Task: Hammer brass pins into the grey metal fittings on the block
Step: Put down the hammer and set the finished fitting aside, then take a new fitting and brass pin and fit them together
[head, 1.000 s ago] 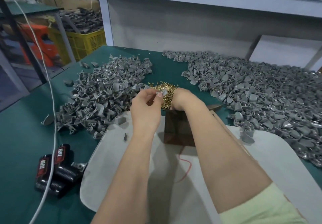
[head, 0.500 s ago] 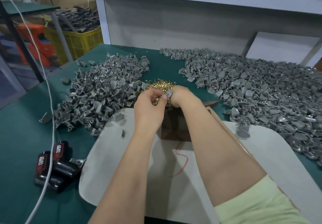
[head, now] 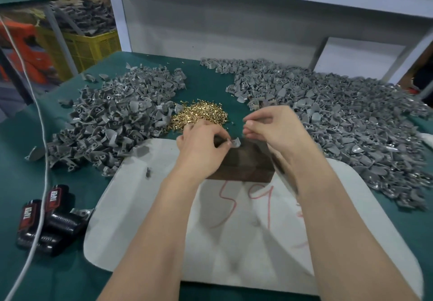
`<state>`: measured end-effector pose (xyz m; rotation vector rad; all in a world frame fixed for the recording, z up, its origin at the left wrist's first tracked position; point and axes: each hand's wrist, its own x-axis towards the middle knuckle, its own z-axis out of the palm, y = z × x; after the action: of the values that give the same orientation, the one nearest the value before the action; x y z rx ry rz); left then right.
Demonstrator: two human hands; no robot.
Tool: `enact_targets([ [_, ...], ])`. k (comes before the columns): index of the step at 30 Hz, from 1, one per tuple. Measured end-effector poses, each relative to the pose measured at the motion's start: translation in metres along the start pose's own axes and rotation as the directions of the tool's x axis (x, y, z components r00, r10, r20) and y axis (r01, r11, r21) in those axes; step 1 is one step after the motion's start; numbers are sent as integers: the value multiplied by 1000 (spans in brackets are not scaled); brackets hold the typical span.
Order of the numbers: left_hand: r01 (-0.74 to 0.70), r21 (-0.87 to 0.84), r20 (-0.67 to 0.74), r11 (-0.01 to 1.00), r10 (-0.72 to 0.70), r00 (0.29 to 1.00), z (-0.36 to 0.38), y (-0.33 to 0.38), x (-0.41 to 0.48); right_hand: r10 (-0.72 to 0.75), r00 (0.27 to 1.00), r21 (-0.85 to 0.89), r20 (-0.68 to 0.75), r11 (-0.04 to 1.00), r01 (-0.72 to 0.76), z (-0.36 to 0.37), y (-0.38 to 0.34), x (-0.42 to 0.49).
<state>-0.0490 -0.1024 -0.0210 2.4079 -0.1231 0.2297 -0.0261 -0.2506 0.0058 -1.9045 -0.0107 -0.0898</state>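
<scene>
Brass pins (head: 201, 113) lie heaped just beyond the dark block (head: 241, 163), over which the left hand (head: 201, 147) pinches a grey fitting (head: 236, 142) in its grip; the right hand (head: 278, 129) presses its fingertips together, contents unclear. Seated crooked, the fitting could skid off.

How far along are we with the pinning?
Done, apparently: the right pile, some fittings showing brass. In hand: the left hand pinches one grey fitting over the block; whether the right hand holds anything is unclear. Left: the large left pile.
</scene>
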Motion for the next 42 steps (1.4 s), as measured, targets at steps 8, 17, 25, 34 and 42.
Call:
enact_targets([
  [8,20,22,-28,1000,-20,999,3,2,-1,-223,975,-343,-20,917,203,19,19,-17],
  [17,-13,12,-36,1000,13,999,2,-2,-1,-220,975,-516,21,833,199,15,16,-18],
  [25,-21,3,-53,1000,21,998,3,-1,-1,-260,965,-482,-18,848,219,24,19,-22],
  [34,-31,15,-63,999,31,997,4,-1,-1,-265,963,-506,-35,836,212,25,17,-24],
  [42,-57,0,-49,998,57,997,4,-1,0,-267,962,-470,-51,857,213,25,21,-23],
])
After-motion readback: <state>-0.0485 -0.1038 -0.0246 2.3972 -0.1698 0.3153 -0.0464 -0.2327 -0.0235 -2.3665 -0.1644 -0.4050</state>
